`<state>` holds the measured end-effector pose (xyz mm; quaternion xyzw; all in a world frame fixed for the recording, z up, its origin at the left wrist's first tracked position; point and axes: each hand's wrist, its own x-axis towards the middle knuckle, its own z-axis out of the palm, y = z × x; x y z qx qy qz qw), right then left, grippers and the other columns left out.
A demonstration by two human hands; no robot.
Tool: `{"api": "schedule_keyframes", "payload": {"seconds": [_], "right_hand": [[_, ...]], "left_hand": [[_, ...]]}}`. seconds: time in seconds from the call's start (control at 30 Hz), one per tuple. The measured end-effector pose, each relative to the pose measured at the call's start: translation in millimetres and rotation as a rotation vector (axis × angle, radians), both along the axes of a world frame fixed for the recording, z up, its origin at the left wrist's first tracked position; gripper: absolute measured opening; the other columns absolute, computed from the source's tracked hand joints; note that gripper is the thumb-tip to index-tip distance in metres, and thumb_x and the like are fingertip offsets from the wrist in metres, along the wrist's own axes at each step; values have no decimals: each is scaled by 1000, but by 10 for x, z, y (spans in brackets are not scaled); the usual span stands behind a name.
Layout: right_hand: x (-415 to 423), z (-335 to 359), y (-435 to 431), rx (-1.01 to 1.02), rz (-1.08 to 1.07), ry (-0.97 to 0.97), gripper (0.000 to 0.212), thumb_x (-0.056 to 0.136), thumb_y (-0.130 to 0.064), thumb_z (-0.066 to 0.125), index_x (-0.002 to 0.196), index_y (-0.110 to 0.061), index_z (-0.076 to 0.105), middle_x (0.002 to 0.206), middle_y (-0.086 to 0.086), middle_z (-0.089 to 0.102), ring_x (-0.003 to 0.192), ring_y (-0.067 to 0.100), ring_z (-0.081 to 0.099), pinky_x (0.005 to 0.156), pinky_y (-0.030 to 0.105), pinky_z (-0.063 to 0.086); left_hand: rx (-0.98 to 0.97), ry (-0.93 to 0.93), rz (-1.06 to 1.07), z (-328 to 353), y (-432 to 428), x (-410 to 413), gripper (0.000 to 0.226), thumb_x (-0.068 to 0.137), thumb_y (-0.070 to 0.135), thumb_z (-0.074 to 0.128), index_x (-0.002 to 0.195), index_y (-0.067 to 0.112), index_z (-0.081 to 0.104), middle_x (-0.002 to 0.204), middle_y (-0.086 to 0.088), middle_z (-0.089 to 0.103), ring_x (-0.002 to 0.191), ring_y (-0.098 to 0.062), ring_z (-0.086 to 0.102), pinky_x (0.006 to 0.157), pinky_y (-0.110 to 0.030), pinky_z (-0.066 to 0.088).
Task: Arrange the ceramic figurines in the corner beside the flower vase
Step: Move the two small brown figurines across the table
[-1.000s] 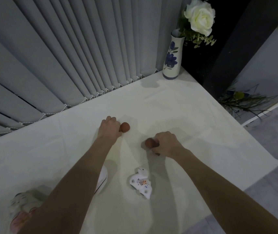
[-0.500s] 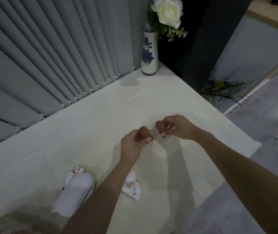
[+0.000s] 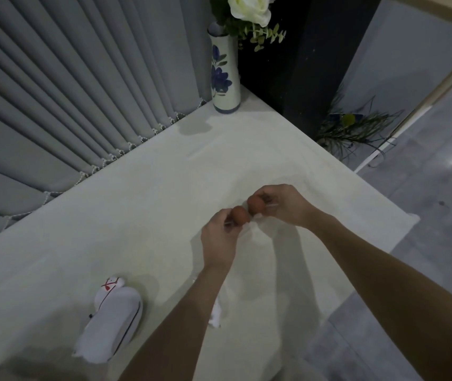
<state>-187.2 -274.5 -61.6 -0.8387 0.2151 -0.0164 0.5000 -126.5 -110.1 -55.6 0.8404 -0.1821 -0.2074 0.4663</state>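
My left hand [image 3: 219, 240] pinches a small brown rounded figurine [image 3: 240, 215] above the white table [image 3: 148, 204]. Beside it, my right hand [image 3: 285, 206] holds a second brown figurine [image 3: 256, 204], and the two pieces nearly touch. A white vase with blue flowers [image 3: 225, 75] and a white rose stands in the far corner, well beyond both hands. A larger white figurine with red lines [image 3: 112, 317] lies near the front left. Under my left forearm a small white figurine [image 3: 216, 314] is mostly hidden.
Grey vertical blinds [image 3: 68, 92] run along the table's back edge. The table's right edge drops to a grey floor [image 3: 425, 229]. A dark pillar [image 3: 296, 50] and a spiky plant [image 3: 354, 130] stand behind the corner.
Both hands lifted the brown figurines off the table and brought them together in the air. The view has shifted, so the vase now sits further left and higher.
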Motion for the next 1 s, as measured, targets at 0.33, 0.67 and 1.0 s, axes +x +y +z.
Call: {"api": "schedule_keyframes", "payload": {"seconds": [0.33,0.67,1.0], "right_hand": [[11,-22,2,148,-20,36,27,75,6,64,87,-18,67,77,-12,62,69,-3,60,63,5,47],[-67,265,-116,162,26,-14,52,60,-21,84,94,-51,59,103,-18,62,104,3,60,89,23,54],[387,911,349,-97,81,-214,36,66,-39,78,98,-37,63,99,-15,59,92,-6,58,76,-3,44]], "left_hand": [[20,14,-10,-80,0,18,17,73,8,71,90,10,69,93,-9,73,89,-26,67,86,-43,55],[69,-6,-79,50,353,103,55,73,5,78,124,6,58,124,-13,62,105,-29,63,96,-34,52],[131,-160,80,491,1134,377,53,74,12,79,123,4,60,124,-16,62,103,-33,64,94,-40,52]]}}
